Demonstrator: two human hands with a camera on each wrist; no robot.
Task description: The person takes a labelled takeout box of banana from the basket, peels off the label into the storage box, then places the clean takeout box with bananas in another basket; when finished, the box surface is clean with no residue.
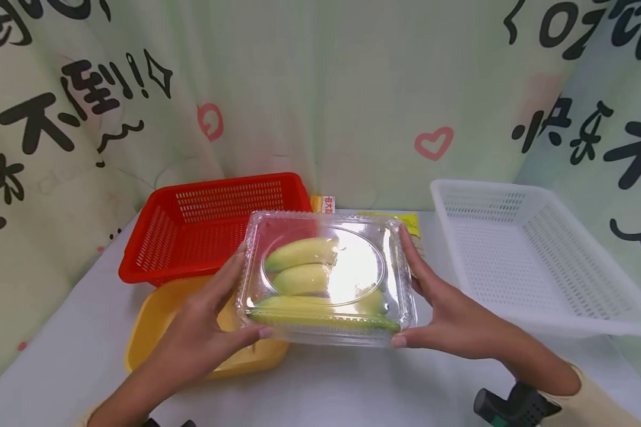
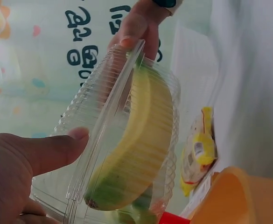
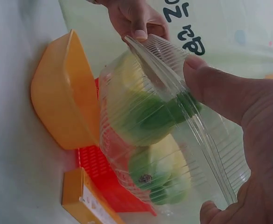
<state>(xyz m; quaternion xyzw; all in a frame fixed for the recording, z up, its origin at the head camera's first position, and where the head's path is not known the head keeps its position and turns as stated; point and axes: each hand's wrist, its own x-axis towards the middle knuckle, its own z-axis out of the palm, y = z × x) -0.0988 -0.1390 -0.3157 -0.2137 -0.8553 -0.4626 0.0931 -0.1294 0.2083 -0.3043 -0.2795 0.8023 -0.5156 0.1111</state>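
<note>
A clear plastic clamshell box with its lid down is held up above the table, and several yellow bananas with green ends lie inside. At its left side my left hand grips the box, thumb at the near edge. My right hand holds the opposite side in the same way. In the left wrist view one banana shows through the ribbed wall, with the left thumb against the rim. Glare hides part of the fruit under the lid.
Behind left stands a red basket, with a yellow-orange bin before it. A white basket is on the right. Behind the box are a yellow packet and a small orange-and-white carton. A printed curtain encloses the table.
</note>
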